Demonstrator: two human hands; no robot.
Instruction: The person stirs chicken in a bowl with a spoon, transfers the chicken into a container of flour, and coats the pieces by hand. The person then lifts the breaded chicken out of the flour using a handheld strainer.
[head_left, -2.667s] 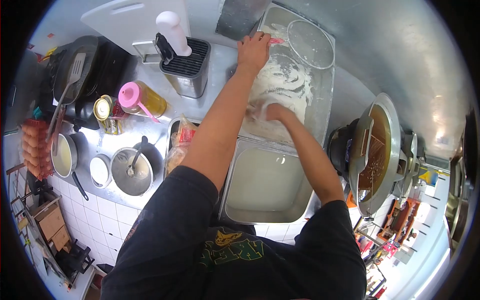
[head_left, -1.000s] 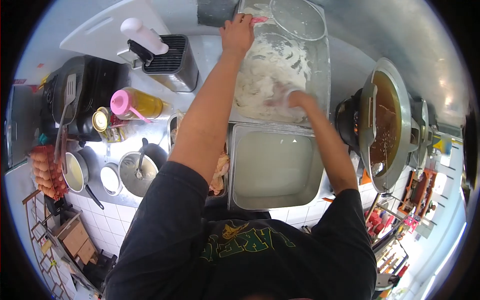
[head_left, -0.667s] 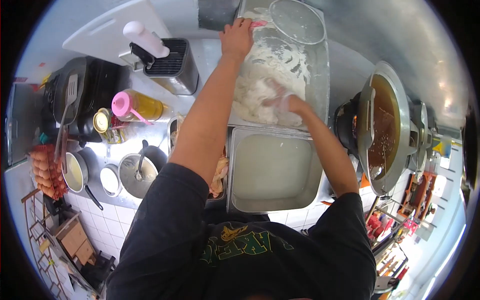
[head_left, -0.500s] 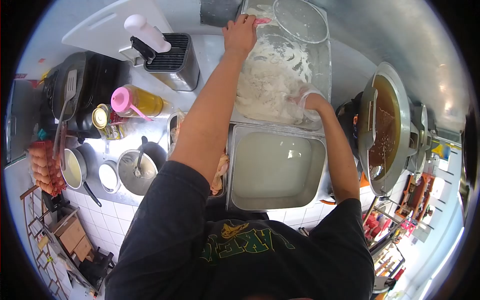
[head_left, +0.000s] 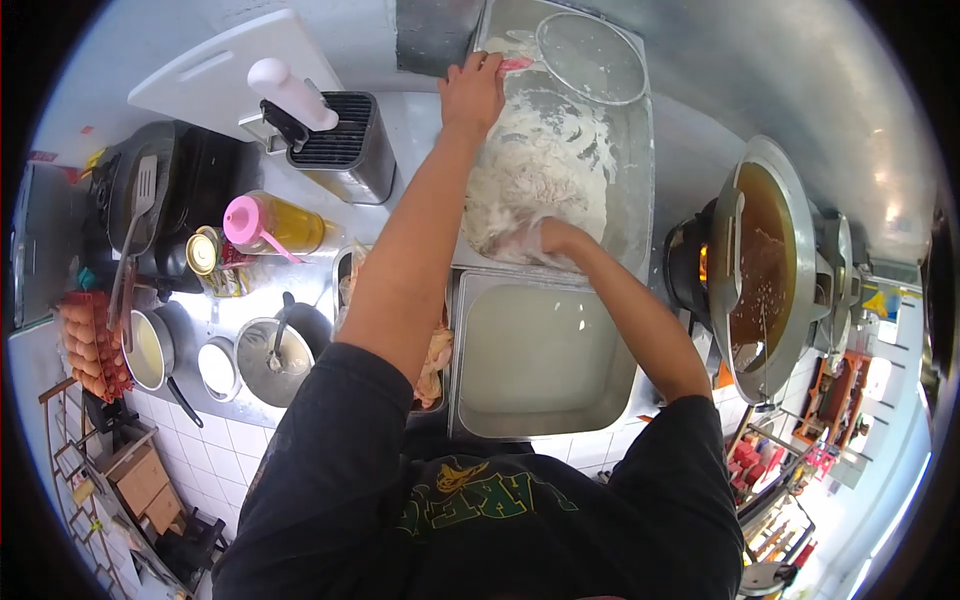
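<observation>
My left hand (head_left: pixel 472 95) is closed on the pink handle of a round mesh sieve (head_left: pixel 592 58), which lies over the far right corner of a metal pan (head_left: pixel 630 165). White flour (head_left: pixel 540 175) is heaped in that pan, clumpy in the middle and thinly smeared toward the far side. In a clear plastic glove, my right hand (head_left: pixel 522 242) is down in the flour at the pan's near edge, its fingers hidden. Directly nearer to me is a second metal pan of cloudy liquid (head_left: pixel 545 350). Raw chicken pieces (head_left: pixel 436 365) show partly beneath my left forearm.
At the right, a large wok of brown oil (head_left: pixel 765 270) sits over a lit burner (head_left: pixel 690 262). On the left are a pink-lidded oil bottle (head_left: pixel 285 222), a knife block (head_left: pixel 350 150), a steel bowl (head_left: pixel 262 375), a saucepan (head_left: pixel 150 345) and a tray of eggs (head_left: pixel 90 345).
My right hand has swept left through the flour, from the pan's right side to its near middle. My left hand keeps its hold on the sieve handle.
</observation>
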